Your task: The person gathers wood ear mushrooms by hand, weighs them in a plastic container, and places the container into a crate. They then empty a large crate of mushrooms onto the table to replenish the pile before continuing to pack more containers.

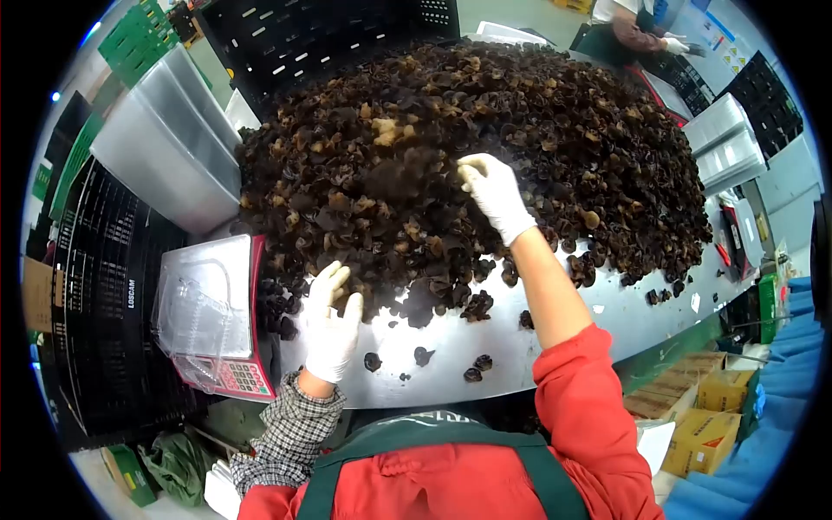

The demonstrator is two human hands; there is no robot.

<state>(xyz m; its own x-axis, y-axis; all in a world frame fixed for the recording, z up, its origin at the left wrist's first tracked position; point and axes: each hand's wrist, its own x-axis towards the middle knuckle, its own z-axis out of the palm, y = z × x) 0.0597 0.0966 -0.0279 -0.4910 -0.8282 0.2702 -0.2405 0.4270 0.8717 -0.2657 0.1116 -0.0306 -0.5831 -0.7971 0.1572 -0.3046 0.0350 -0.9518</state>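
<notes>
A large heap of dark, curly wood ear mushrooms (520, 113) covers most of the metal table. My right hand (494, 189), in a white glove, reaches over the middle of the heap. Its fingers are curled together at the tips, and whatever is between them cannot be made out. My left hand (331, 325), gloved too, is at the heap's near left edge with thumb and fingers apart, holding nothing. Close to it are loose mushroom pieces on the bare metal tabletop (390, 381).
A red-framed digital scale (212, 303) with clear plastic on its pan stands at left. Behind it are stacked clear plastic bins (169, 139). Black crates (329, 43) border the far side. Cardboard boxes (706, 438) lie at lower right. Another person (628, 35) works at far right.
</notes>
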